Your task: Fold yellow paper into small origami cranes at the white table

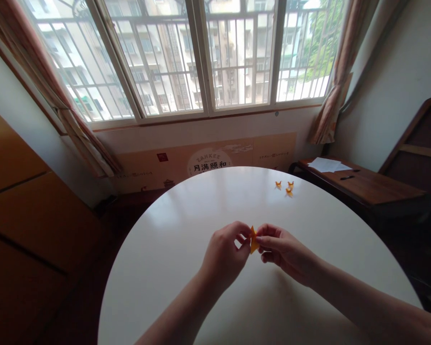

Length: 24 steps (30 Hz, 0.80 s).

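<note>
Between my two hands, above the white round table, is a small piece of folded orange paper with pointed ends at top and bottom. My left hand pinches its left side between thumb and forefinger. From the right, my right hand grips it with thumb and fingertips, the other fingers curled below. Part of the paper is covered by my fingers. Farther back on the tabletop stand three small orange folded paper figures, one at the left, one at the right and one in front.
Beyond the table's right edge, a brown wooden bench bears white paper sheets and a dark pen. A printed cardboard panel leans below the barred window. An orange-brown cabinet stands at the left.
</note>
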Each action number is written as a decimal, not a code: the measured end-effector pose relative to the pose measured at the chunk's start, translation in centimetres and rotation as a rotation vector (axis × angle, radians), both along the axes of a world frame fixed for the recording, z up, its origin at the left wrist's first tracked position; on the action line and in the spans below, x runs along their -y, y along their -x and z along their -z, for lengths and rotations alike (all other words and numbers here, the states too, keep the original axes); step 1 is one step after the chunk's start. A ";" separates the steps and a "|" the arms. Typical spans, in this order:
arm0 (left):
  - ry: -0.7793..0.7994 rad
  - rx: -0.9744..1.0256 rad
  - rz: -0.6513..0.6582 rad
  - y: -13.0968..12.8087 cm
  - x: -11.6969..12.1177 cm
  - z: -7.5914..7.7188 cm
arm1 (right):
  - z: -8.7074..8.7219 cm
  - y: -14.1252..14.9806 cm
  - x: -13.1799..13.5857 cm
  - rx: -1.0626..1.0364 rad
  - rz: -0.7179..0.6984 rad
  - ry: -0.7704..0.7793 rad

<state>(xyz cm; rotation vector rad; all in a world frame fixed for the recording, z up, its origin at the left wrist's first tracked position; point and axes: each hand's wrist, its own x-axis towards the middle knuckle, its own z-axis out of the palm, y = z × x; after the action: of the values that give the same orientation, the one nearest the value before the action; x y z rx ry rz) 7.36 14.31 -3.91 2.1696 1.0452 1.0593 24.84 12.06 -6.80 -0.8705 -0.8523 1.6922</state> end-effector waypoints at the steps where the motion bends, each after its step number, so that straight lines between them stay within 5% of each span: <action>1: -0.021 -0.023 -0.004 0.0 0.0 -0.1 | 0.0 0.0 0.0 -0.001 0.002 0.000; 11: -0.261 -0.284 -0.035 0.4 0.5 -0.8 | 0.3 0.2 -0.1 -0.108 -0.044 0.053; 24: -0.264 -0.279 -0.045 0.4 0.4 -0.9 | 0.3 0.2 -0.2 -0.042 -0.022 0.007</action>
<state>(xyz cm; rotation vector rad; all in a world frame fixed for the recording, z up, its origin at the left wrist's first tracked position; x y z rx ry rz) 6.91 13.89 -3.03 2.5754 1.1324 0.9796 24.66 12.28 -7.11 -0.8302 -0.8310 1.7275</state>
